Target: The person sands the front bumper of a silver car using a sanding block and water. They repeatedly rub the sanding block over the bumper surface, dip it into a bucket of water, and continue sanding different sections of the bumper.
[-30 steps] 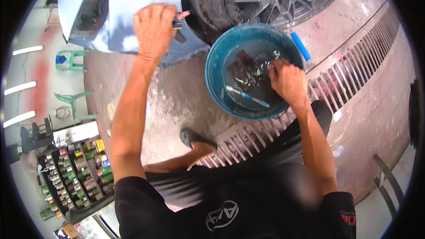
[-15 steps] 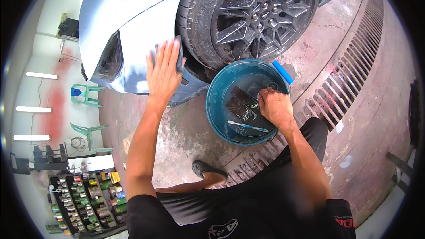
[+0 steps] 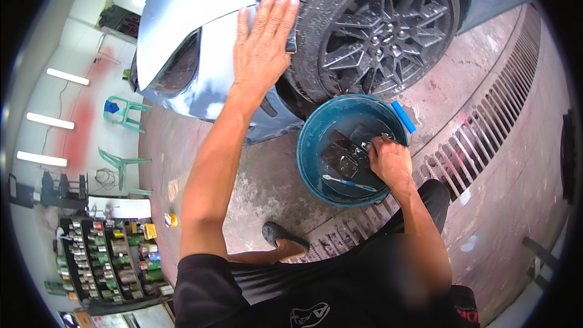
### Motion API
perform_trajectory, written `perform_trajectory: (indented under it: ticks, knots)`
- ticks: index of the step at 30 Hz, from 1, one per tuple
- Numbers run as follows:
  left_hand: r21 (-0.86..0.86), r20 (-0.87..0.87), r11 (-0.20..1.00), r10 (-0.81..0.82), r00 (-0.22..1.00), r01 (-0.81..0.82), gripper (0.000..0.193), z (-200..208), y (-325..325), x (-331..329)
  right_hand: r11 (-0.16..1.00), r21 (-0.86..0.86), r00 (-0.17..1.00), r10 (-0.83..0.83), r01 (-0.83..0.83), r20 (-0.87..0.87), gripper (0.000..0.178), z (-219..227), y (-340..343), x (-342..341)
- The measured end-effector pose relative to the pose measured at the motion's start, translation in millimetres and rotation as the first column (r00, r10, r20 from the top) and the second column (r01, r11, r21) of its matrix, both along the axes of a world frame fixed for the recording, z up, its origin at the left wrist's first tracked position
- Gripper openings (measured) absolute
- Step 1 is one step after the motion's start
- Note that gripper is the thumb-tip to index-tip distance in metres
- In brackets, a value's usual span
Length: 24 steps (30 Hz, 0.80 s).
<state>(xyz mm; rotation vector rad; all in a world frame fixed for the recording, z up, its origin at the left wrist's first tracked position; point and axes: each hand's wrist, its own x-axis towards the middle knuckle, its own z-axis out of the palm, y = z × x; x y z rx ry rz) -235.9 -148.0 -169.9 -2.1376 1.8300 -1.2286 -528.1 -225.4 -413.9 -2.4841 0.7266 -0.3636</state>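
Note:
My left hand [image 3: 262, 48] lies flat on the blue-grey car's front panel [image 3: 212, 54], beside the front wheel. Under its fingers is a dark flat pad [image 3: 292, 41], mostly covered; its edge shows on the wheel side. Inside the teal bucket [image 3: 311, 173], my right hand [image 3: 390, 159] is closed with fingertips at the cloudy water. What they hold, if anything, cannot be made out. Near those fingers, dark rectangular sheets [image 3: 340, 157] lie in the water. A blue-and-white toothbrush [image 3: 349, 183] rests closer to me in the bucket.
The black-spoked wheel [image 3: 388, 39] stands just behind the bucket. A blue handle grip [image 3: 403, 116] sticks out at the bucket's right rim. A floor grate [image 3: 480, 124] runs along the right. Green chairs [image 3: 124, 114] and a shelf of cans [image 3: 109, 255] stand at left.
My left hand has slid up the panel with the pad, toward the seam beside the tyre. My right hand stays in the bucket. The whole view has shifted.

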Motion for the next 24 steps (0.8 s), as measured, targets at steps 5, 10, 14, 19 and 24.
perform_trajectory:
  ticks: [5, 10, 14, 19, 24]
  knots:
    - [-0.014, -0.274, 1.000, -0.004, 0.962, 0.000, 0.090, -31.0, 103.4, 15.9, 1.000, -0.003, 1.000, 0.019, -0.019, 0.009, 0.021, 6.5, 4.9, 11.3]
    - [-0.349, -0.684, 0.921, -0.125, 0.718, -0.173, 0.052, -40.0, 125.7, -26.8, 1.000, 0.007, 0.998, 0.030, -0.029, -0.056, 0.022, 6.9, 1.9, 5.9]
    - [-0.412, -0.619, 0.904, -0.182, 0.764, -0.118, 0.065, 7.2, 90.1, -50.5, 0.999, -0.009, 0.999, 0.032, -0.032, -0.036, 0.022, 10.0, 0.6, 5.3]
    - [-0.268, -0.307, 0.963, -0.076, 0.949, -0.010, 0.062, 53.2, 63.7, -6.8, 1.000, 0.015, 0.999, 0.026, -0.026, -0.042, 0.021, 11.5, 0.6, 6.5]
    - [-0.040, 0.002, 0.999, 0.021, 1.000, -0.021, 0.064, 97.0, 56.5, 6.7, 0.999, 0.030, 1.000, 0.023, -0.023, -0.004, 0.021, 9.0, -0.9, 6.5]
